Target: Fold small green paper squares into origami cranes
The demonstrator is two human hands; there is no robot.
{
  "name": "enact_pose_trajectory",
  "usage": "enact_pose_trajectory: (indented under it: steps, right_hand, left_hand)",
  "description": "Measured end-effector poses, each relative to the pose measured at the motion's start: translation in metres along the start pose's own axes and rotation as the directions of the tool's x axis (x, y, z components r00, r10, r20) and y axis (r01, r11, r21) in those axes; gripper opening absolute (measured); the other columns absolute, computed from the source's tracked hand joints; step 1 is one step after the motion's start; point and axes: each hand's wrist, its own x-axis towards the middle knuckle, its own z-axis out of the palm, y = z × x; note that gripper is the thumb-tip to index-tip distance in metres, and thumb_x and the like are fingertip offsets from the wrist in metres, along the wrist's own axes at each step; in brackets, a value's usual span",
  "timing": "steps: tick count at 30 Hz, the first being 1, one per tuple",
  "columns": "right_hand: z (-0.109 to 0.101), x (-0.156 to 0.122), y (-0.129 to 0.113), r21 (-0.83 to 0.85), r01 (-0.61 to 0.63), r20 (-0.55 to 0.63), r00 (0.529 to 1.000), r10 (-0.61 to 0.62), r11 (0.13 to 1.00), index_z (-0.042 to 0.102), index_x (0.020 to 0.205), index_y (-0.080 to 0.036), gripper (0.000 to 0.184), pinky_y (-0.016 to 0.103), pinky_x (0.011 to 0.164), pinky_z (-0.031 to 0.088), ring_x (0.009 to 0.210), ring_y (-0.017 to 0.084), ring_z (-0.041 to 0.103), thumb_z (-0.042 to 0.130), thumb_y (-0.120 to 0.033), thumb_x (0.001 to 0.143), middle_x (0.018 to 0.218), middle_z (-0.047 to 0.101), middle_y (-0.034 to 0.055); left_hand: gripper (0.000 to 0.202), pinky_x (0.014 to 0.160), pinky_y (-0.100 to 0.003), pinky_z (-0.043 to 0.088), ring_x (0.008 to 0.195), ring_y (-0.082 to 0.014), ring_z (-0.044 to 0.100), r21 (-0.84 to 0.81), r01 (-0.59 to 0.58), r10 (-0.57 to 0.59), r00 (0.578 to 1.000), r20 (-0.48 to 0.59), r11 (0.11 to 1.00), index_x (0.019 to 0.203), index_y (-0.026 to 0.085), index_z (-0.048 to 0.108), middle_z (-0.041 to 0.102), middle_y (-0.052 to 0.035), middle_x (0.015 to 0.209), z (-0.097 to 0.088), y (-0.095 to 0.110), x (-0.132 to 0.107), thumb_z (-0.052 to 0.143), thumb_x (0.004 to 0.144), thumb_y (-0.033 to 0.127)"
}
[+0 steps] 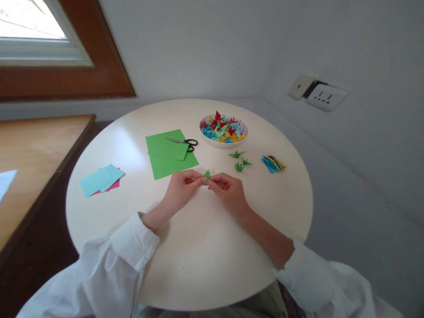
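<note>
Between my two hands, above the middle of the round table, is a small folded green paper piece (207,174) with a pointed tip standing up. My left hand (182,187) pinches it from the left with thumb and finger. From the right, my right hand (228,190) pinches the same piece, and the fingertips of both hands nearly meet. The fingers partly cover its lower half. Three green paper cranes (239,167) lie just beyond my right hand. Green paper sheets (168,168) lie beyond my left hand, with black-handled scissors (191,142) resting partly on them.
A white bowl (223,144) full of colourful paper cranes stands at the back of the round white table (198,265). Folded paper strips (273,164) lie at the right. Light blue and pink sheets (99,181) lie at the left. A wooden surface (39,154) is beyond the table's left edge.
</note>
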Motion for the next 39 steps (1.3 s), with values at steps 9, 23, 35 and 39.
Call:
enact_pose_trajectory:
  steps: [9, 23, 35, 39]
  right_hand:
    - [0.0002, 0.0008, 0.0002, 0.063, -0.073, -0.019, 0.997, 0.075, 0.995, 0.062, 0.061, -0.017, 0.015, 0.026, 0.056, 0.047, 0.056, 0.013, 0.058, 0.070, -0.030, 0.061, 0.060, 0.064, 0.0002]
    - [0.0023, 0.0034, 0.0009, 0.136, -0.103, -0.027, 0.994, 0.107, 0.985, 0.057, 0.064, -0.018, 0.021, 0.026, 0.059, 0.048, 0.059, 0.012, 0.058, 0.072, -0.030, 0.057, 0.063, 0.062, -0.0011]
    - [-0.0001, 0.0041, 0.0039, 0.037, -0.023, -0.030, 0.999, 0.024, 0.999, 0.059, 0.068, -0.018, 0.014, 0.025, 0.061, 0.048, 0.063, 0.012, 0.057, 0.065, -0.030, 0.065, 0.068, 0.062, 0.0001]
    - [0.0013, 0.0039, 0.0043, 0.044, -0.045, -0.034, 0.998, 0.047, 0.998, 0.059, 0.071, -0.018, 0.016, 0.026, 0.064, 0.050, 0.066, 0.013, 0.059, 0.067, -0.031, 0.064, 0.072, 0.062, 0.0011]
  left_hand:
    - [0.021, 0.054, -0.022, 0.044, 0.057, -0.0126, 0.060, -0.093, 0.061, -0.064, 0.998, -0.027, 0.994, 0.060, 0.014, 0.062, 0.067, -0.0030, 0.061, 0.0019, 0.0001, -0.0009, 0.074, 0.058, 0.031]
    - [0.029, 0.059, -0.023, 0.047, 0.058, -0.0107, 0.059, -0.177, 0.036, -0.043, 0.998, -0.036, 0.984, 0.081, 0.015, 0.056, 0.061, 0.0033, 0.059, 0.0038, -0.0028, -0.0006, 0.073, 0.060, 0.026]
    - [0.024, 0.066, -0.026, 0.048, 0.064, -0.0121, 0.058, -0.195, 0.056, -0.055, 0.998, 0.013, 0.979, 0.072, 0.015, 0.063, 0.063, 0.0001, 0.068, 0.0059, -0.0015, -0.0025, 0.074, 0.058, 0.032]
    - [0.025, 0.063, -0.025, 0.047, 0.063, -0.0121, 0.058, -0.156, 0.045, -0.047, 0.999, -0.011, 0.987, 0.070, 0.015, 0.064, 0.064, -0.0008, 0.068, 0.0057, -0.0031, -0.0020, 0.075, 0.058, 0.033]
